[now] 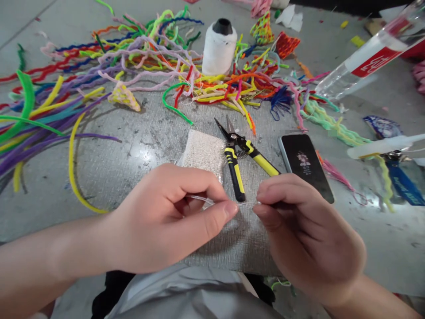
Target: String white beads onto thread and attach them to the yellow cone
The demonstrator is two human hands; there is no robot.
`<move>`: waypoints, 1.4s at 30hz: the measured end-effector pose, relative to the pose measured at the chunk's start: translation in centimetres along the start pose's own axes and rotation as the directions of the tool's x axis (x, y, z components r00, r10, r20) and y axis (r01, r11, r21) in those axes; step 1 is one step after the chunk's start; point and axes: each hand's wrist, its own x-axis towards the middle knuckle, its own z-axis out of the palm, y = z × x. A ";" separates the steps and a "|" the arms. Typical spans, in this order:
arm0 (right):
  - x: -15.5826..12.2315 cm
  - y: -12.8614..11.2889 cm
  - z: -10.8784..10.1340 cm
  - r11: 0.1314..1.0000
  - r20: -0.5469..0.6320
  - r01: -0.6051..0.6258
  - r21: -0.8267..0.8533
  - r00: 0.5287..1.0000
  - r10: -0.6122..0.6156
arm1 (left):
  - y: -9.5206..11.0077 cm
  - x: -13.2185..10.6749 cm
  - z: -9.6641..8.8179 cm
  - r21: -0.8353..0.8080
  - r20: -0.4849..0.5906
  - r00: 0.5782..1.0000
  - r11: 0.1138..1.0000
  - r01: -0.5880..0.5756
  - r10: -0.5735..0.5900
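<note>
My left hand (179, 217) pinches a thin white thread (201, 199) between thumb and forefinger, and a short end sticks out toward the right. Facing it across a small gap, my right hand (305, 226) has thumb and forefinger pressed around a tiny white bead (259, 203). Just beyond the hands lies a clear bag of small white beads (204, 150), partly covered by my left hand. Yellow-and-black snips (236, 148) rest beside the bag with blades spread. A large spool of white thread (219, 48) stands upright farther back.
Tangled colourful pipe cleaners (133, 53) spread across the back and left of the grey table (149, 128). A phone (305, 161) lies to the right, near a glue gun (381, 146). A clear bottle with a red label (372, 57) is at upper right.
</note>
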 end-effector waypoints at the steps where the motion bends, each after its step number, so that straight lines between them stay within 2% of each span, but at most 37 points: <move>1: 0.0 0.0 0.0 1.000 0.005 0.005 -0.003 1.000 -0.005 | 0.0 0.0 0.0 0.011 -0.003 1.000 1.000 -0.002 0.002; 9: -0.1 -0.2 0.1 1.000 0.013 0.001 0.009 1.000 -0.001 | 0.1 0.1 -0.1 0.083 0.004 1.000 0.996 0.015 -0.015; 20: 0.1 -0.3 0.2 1.000 0.009 -0.009 -0.001 1.000 0.009 | 0.2 0.1 -0.1 0.097 0.017 1.000 0.995 -0.006 0.004; 27: 0.4 0.4 0.3 0.987 0.020 0.152 -0.054 0.988 -0.151 | -0.2 0.3 -0.3 0.152 0.019 0.997 0.985 -0.082 0.080; 34: 0.5 0.2 0.3 0.986 0.022 0.153 -0.061 0.988 -0.152 | -0.4 0.4 -0.3 0.158 0.035 0.993 0.980 -0.121 0.117; 42: 0.5 0.2 0.2 0.981 0.043 0.183 -0.062 0.983 -0.180 | -0.3 0.2 -0.1 0.143 0.025 0.998 0.988 -0.058 0.055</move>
